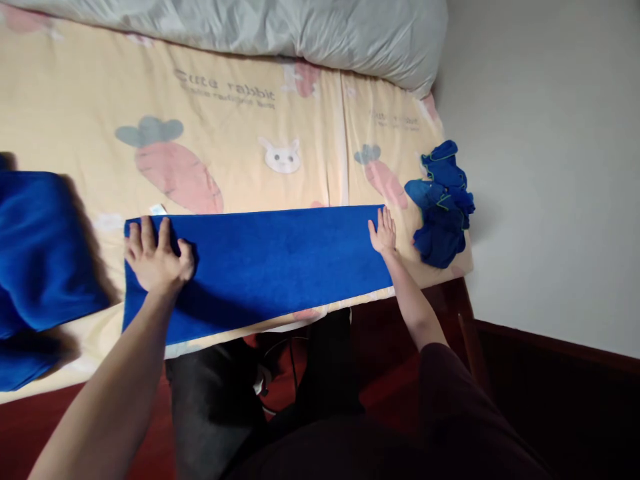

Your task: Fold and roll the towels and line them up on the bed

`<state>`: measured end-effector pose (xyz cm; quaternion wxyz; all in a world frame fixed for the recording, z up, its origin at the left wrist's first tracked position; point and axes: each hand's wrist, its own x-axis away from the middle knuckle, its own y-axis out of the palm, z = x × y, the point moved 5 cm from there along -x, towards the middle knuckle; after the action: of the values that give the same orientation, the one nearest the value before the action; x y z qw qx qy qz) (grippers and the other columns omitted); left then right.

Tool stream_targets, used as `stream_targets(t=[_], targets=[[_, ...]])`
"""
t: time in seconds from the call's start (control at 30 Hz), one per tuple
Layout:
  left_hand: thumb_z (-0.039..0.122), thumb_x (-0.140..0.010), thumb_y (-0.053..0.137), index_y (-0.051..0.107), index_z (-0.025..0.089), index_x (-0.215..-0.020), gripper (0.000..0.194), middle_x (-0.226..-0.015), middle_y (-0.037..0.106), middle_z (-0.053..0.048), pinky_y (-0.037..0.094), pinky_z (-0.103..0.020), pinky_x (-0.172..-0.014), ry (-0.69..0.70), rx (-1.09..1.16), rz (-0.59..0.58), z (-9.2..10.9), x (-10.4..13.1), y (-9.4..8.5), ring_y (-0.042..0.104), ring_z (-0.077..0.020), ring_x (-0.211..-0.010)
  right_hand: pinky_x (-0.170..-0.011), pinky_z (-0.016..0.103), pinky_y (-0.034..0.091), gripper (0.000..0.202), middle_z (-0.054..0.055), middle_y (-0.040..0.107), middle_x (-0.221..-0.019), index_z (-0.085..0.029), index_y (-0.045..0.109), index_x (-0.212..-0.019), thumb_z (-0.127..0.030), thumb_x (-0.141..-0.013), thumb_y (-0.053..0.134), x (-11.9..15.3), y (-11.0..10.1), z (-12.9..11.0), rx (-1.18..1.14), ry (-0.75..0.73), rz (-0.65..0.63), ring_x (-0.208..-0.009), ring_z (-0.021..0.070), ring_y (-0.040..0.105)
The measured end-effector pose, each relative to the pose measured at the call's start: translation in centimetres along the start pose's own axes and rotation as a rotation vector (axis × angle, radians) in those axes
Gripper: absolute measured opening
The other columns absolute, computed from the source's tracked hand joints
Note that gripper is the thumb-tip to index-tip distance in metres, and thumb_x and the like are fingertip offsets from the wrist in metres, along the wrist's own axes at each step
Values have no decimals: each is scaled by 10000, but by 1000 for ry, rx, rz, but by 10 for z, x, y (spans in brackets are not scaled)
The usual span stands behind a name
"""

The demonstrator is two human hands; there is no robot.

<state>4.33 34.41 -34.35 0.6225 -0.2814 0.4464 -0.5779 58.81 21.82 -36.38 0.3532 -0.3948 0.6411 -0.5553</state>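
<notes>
A long blue cloth [280, 260] lies flat along the near edge of a bed with a yellow patterned sheet [240, 153]. My left hand [157, 257] rests palm down on the cloth's left end, fingers spread. At the cloth's right end, my right hand [383, 231] lies flat with its fingers stretched out near the far corner. Neither hand grips anything. A small pale tag [158, 210] shows just beyond the far edge of the cloth, close to my left hand.
Folded blue cloth [45, 247] lies at the left. A crumpled blue bundle with green edging [443, 207] sits at the bed's right end, beside a pale wall [550, 167]. Grey bedding [300, 27] runs along the far side. My legs are below the near edge.
</notes>
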Motion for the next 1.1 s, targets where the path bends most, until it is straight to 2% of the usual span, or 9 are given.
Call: stream_targets(t=[0.13,0.3,0.43,0.53,0.6,0.73,0.8,0.93,1.1], targets=[[414,-989,474,453,129,-1554,632,-1676,306,-155,126,-568,-1249,-10,14,-27,-2,-2,2,211,-338,-1565,-1281,514,189,652,182,247,-1695,-91,281,-1623,-445,-1081,208,-11,1,13,38,25,31,-1587,232,198],[381,-1030,439,378,65,-1579,637,-1704,191,-196,34,-569,-1259,-7,66,-108,0,-3,-1,104,-331,-1586,-1270,588,149,650,216,264,-1680,-49,295,-1608,-407,-1074,204,-13,-11,-5,51,14,19,-1587,275,190],[402,-1031,412,351,49,-1588,663,-1713,147,-196,18,-573,-1268,-10,60,-186,2,40,-13,59,-321,-1599,-1281,599,102,654,182,217,-1703,-64,244,-1630,-401,-1071,221,18,-26,-40,1,-112,48,-1603,285,119],[416,-1028,375,340,92,-1605,662,-1720,145,-166,30,-555,-1281,1,27,-197,0,103,-29,57,-298,-1607,-1305,510,140,641,106,193,-1722,-153,206,-1656,-407,-1069,246,77,-29,-48,-74,-251,12,-1606,238,129],[415,-1030,342,319,100,-1617,667,-1720,141,-167,40,-550,-1286,2,-4,-190,-7,145,-41,54,-291,-1609,-1310,464,154,625,80,212,-1719,-191,257,-1648,-405,-1061,277,124,-27,-31,-97,-267,-62,-1601,229,161],[411,-1019,327,303,41,-1610,698,-1707,140,-218,93,-574,-1279,-7,-23,-192,-20,208,-58,68,-331,-1603,-1277,619,132,682,187,223,-1698,-66,294,-1616,-411,-1028,277,207,-37,33,-124,66,-53,-1593,342,163],[404,-1008,349,331,-9,-1584,709,-1690,160,-259,132,-565,-1277,-10,-21,-214,-18,236,-64,95,-358,-1596,-1268,638,134,707,207,223,-1692,-85,280,-1627,-432,-1011,283,250,-48,47,-179,210,12,-1591,366,156],[378,-968,421,531,16,-1477,635,-1650,287,-262,205,-612,-1251,52,-48,-367,7,314,-70,190,-415,-1569,-1275,459,257,681,87,239,-1705,-262,245,-1655,-487,-1012,262,360,-61,5,-338,172,81,-1586,275,216],[365,-966,439,702,198,-1340,487,-1519,540,-163,163,-653,-1258,232,-78,-368,42,408,-91,304,-389,-1538,-1257,571,289,598,50,223,-1711,-275,513,-1525,-483,-982,371,482,-52,-57,-318,80,-29,-1586,347,185]])
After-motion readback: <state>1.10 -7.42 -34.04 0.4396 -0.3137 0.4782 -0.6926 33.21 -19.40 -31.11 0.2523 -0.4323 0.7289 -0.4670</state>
